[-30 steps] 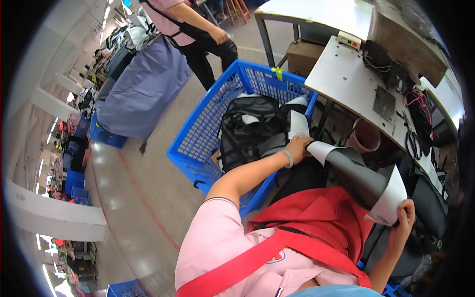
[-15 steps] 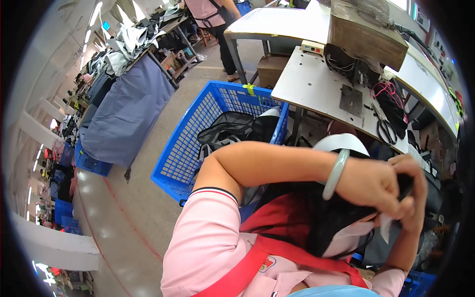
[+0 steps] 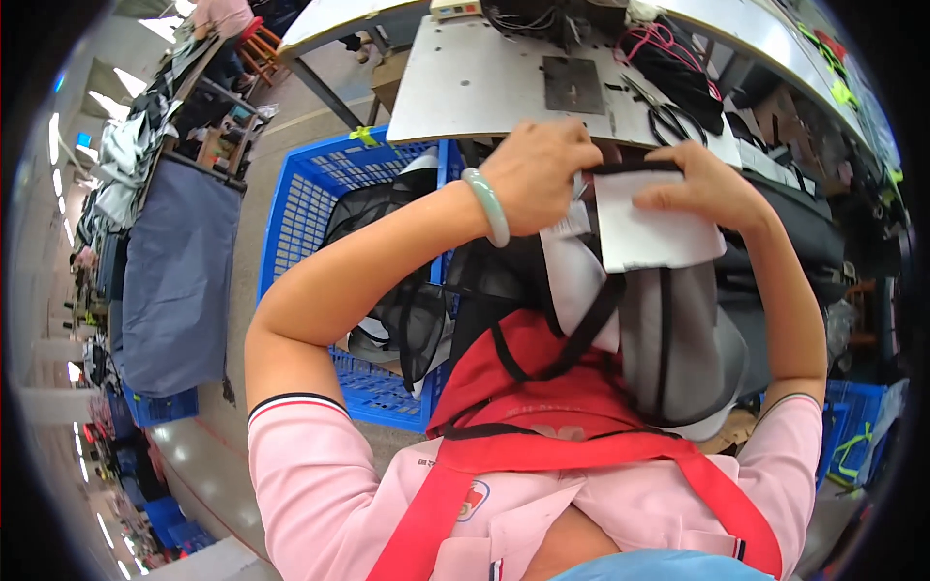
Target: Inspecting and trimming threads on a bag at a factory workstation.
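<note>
My right hand [image 3: 707, 184] grips a white fabric panel [image 3: 649, 228] with a dark bound edge, thumb pressed on its face. The panel belongs to a half-sewn grey and black fabric piece, perhaps a bag, whose grey part [image 3: 644, 339] hangs over my lap with black straps and trim. My left hand [image 3: 552, 174], a pale green bangle [image 3: 486, 206] on its wrist, is closed beside the panel's left edge. A small shiny thing shows at its fingers, too small to name. Below that hand is a small white label [image 3: 570, 223].
Ahead stands a white worktable [image 3: 475, 87] with black-handled scissors [image 3: 673, 121] and a dark metal plate [image 3: 573, 85]. At my left is a blue plastic basket [image 3: 291, 218] of black mesh pieces. A red apron [image 3: 542, 387] covers my lap. Dark folded pieces [image 3: 794, 223] lie right.
My view has swung toward the table and lap. My hands, earlier close together at the right, are now apart, with the white panel spread under my right hand.
</note>
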Action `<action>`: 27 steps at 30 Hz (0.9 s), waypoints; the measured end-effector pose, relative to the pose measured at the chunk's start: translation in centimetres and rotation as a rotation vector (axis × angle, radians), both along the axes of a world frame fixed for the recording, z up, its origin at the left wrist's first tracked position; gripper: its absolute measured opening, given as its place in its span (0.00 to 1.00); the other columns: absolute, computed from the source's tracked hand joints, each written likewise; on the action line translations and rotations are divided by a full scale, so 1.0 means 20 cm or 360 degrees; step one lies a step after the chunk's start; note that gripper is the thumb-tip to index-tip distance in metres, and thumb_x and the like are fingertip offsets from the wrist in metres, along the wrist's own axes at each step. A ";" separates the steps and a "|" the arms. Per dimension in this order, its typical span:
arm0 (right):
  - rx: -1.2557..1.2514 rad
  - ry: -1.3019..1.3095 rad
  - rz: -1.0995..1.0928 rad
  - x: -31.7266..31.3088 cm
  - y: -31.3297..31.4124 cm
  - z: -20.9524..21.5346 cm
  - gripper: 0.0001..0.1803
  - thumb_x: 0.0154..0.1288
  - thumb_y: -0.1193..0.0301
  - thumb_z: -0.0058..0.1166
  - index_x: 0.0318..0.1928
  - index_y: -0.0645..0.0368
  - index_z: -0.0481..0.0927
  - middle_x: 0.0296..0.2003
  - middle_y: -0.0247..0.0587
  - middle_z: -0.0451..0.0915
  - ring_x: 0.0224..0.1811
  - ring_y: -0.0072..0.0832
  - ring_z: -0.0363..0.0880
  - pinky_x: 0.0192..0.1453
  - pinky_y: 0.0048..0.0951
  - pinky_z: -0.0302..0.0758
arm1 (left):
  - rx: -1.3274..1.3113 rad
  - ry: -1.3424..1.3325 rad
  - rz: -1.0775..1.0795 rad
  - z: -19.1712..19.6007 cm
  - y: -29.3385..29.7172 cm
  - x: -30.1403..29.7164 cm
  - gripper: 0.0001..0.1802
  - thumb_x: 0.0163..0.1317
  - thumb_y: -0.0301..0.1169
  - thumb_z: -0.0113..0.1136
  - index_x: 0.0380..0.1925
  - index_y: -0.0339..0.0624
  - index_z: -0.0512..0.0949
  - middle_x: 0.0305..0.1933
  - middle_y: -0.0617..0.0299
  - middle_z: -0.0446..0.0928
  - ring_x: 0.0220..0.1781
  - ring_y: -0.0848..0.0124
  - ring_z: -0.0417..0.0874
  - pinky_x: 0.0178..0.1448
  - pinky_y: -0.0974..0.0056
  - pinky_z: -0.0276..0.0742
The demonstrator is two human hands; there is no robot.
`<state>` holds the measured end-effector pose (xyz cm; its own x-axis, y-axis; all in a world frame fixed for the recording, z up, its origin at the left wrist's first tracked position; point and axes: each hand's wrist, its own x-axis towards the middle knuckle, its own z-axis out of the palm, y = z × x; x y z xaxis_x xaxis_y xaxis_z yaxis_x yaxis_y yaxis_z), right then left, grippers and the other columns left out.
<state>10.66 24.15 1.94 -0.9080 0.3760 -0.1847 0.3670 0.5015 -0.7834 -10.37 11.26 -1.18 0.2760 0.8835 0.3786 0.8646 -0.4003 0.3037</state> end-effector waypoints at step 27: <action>-0.0825 0.0573 -0.0531 -0.26 0.54 -0.25 0.18 0.59 0.65 0.64 0.43 0.66 0.79 0.33 0.37 0.83 0.27 0.17 0.81 0.31 0.19 0.78 | -0.1074 -0.1711 0.0163 -0.05 0.62 -0.41 0.16 0.60 0.30 0.64 0.47 0.34 0.81 0.38 0.61 0.84 0.37 0.76 0.84 0.44 0.74 0.78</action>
